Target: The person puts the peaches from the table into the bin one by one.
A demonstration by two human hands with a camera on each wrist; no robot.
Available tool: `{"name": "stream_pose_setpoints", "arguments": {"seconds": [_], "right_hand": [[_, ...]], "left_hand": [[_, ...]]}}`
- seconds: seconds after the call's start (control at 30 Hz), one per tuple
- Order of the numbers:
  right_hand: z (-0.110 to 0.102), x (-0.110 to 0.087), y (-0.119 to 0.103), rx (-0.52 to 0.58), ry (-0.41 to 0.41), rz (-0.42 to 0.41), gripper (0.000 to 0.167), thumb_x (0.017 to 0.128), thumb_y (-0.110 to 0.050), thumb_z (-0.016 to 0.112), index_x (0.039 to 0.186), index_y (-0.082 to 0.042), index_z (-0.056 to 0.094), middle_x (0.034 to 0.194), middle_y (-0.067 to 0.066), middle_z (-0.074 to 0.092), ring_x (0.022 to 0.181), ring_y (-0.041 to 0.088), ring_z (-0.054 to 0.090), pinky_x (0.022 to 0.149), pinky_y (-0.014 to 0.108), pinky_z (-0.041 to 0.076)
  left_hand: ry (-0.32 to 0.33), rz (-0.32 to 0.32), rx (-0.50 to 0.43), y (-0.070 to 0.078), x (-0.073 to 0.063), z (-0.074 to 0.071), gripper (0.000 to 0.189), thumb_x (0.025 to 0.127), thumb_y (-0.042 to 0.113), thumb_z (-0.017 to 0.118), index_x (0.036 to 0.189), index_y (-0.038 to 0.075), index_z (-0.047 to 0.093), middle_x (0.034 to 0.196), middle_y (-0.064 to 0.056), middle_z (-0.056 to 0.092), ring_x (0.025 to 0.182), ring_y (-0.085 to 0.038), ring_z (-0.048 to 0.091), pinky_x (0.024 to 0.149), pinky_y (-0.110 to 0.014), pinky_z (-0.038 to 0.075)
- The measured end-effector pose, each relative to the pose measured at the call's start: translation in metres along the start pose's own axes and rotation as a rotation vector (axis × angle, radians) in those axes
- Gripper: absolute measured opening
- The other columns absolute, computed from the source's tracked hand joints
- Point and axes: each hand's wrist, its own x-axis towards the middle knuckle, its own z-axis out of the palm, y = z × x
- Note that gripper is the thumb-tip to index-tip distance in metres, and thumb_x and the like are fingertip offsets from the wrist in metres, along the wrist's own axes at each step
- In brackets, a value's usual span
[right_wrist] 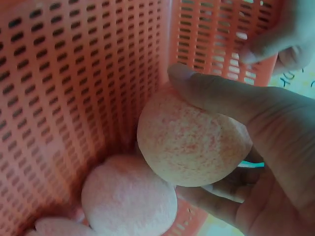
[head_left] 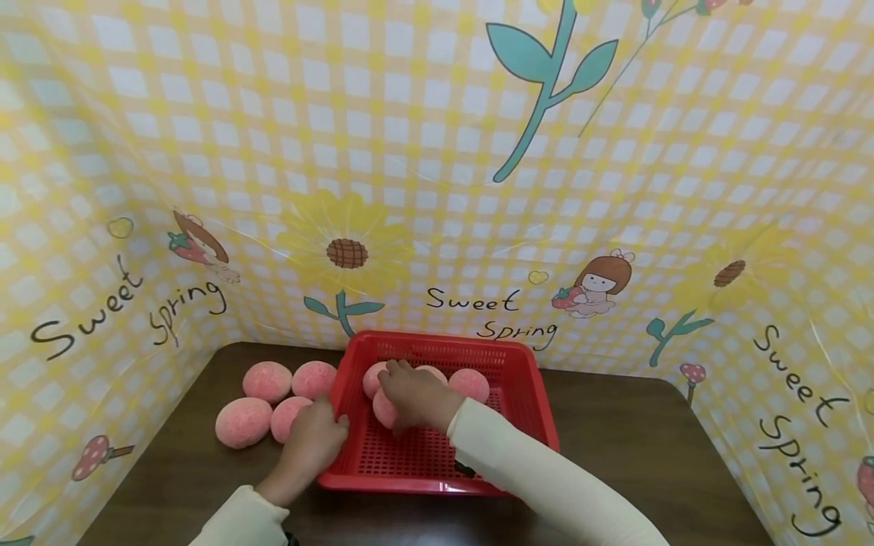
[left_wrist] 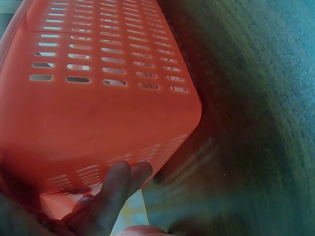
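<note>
A red perforated plastic basket (head_left: 437, 485) stands on the table with several pink peaches inside. My right hand (head_left: 419, 396) reaches into it and grips one peach (right_wrist: 192, 140), thumb on one side and fingers on the other. Right beside that fruit lies another peach (right_wrist: 129, 196), close to the basket wall. Along the basket's back side are more, including a peach (head_left: 469, 386) to the right of the hand. My left hand (head_left: 315, 438) holds the basket's left rim; in the left wrist view its fingers (left_wrist: 114, 189) curl at the basket's edge.
Several peaches (head_left: 243, 422) sit in a group on the dark wooden table (head_left: 614, 440), left of the basket and next to my left hand. A yellow checked cloth (head_left: 423, 152) with flowers and lettering rises behind the table and along both sides.
</note>
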Motion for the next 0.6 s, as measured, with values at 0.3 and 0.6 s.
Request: {"name": "stream_pose_setpoints", "arguments": {"seconds": [0.3,0.6], "right_hand": [[0.014,0.002,-0.002,-0.053,0.062,-0.031,0.075,0.075,-0.041,0.089,0.138,-0.016,0.055,0.134,0.002,0.059,0.121,0.018,0.059,0.090,0.030,0.058],[0.026,0.004,-0.003,-0.116,0.112,-0.075,0.067,0.078,-0.043,0.086,0.130,-0.017,0.055,0.122,0.002,0.060,0.107,0.013,0.057,0.082,0.025,0.056]], "left_hand": [[0.003,-0.001,0.018,0.001,0.000,0.002,0.023,0.093,0.002,0.056,0.115,-0.003,0.061,0.094,-0.015,0.074,0.071,-0.015,0.070,0.067,-0.038,0.061],[0.000,-0.004,0.038,0.002,0.000,0.001,0.025,0.093,0.002,0.056,0.117,-0.004,0.061,0.096,-0.016,0.074,0.072,-0.016,0.071,0.067,-0.039,0.062]]}}
